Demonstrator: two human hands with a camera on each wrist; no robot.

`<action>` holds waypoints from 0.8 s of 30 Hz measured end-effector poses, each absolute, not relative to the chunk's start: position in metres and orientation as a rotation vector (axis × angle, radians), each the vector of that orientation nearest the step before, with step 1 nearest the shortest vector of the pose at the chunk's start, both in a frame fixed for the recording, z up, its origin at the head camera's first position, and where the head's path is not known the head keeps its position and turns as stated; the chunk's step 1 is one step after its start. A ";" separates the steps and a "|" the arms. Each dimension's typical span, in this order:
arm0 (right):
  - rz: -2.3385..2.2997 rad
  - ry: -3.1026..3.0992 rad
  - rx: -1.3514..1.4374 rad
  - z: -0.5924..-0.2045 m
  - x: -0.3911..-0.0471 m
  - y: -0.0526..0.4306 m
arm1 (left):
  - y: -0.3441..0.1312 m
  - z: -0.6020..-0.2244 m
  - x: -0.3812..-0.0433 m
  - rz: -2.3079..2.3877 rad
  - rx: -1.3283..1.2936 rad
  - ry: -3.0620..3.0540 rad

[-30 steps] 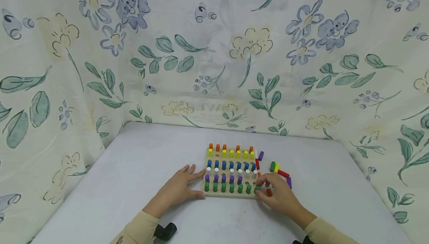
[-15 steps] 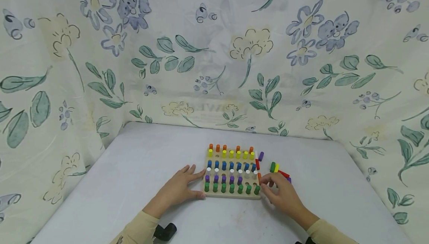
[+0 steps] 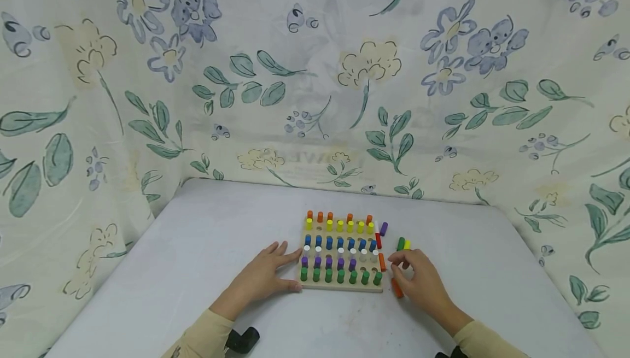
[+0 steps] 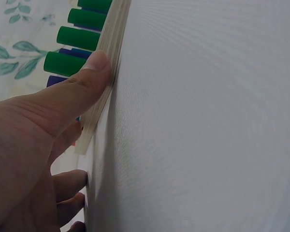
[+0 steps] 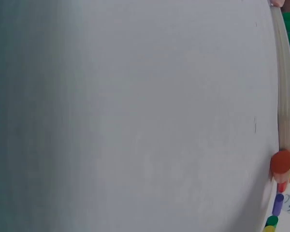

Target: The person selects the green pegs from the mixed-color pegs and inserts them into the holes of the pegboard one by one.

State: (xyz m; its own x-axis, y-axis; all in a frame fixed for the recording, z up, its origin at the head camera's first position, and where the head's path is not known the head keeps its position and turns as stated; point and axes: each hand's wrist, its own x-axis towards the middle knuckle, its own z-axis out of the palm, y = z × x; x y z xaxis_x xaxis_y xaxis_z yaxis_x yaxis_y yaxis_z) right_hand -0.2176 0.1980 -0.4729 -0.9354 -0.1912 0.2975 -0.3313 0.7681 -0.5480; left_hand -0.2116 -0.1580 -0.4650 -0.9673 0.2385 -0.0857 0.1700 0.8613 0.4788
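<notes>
A wooden pegboard [image 3: 339,287] stands on the table with rows of orange, yellow, blue, white, purple and green pegs [image 3: 340,276]. Bare holes show at the right end of the purple row. My left hand [image 3: 263,270] steadies its near left corner; in the left wrist view the thumb [image 4: 84,79] presses the front edge beside a green peg [image 4: 63,64]. Right of the board, my right hand [image 3: 418,279] hovers with fingers loosely bent and no peg showing between them. An orange peg [image 3: 397,288] lies just below its fingers, also seen in the right wrist view.
Loose pegs lie along the board's right side: a purple one [image 3: 384,229], a red one [image 3: 378,240] and an orange one [image 3: 382,262]. Green [image 3: 401,244] and yellow [image 3: 407,244] pegs lie behind the right hand. A flowered cloth [image 3: 315,101] hangs behind the table.
My right hand has let go of the green peg at the row's right end and drawn right, covering the loose red and purple pegs. The left hand stays in place.
</notes>
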 end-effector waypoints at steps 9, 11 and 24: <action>0.841 -2.771 0.366 -0.474 -0.226 0.207 | -0.158 -0.464 -0.212 0.716 0.318 2.892; 0.827 -2.781 0.355 -0.475 -0.227 0.209 | -0.158 -0.464 -0.212 0.718 0.318 2.891; 0.801 -2.805 0.300 -0.470 -0.235 0.215 | -0.159 -0.466 -0.213 0.722 0.318 2.884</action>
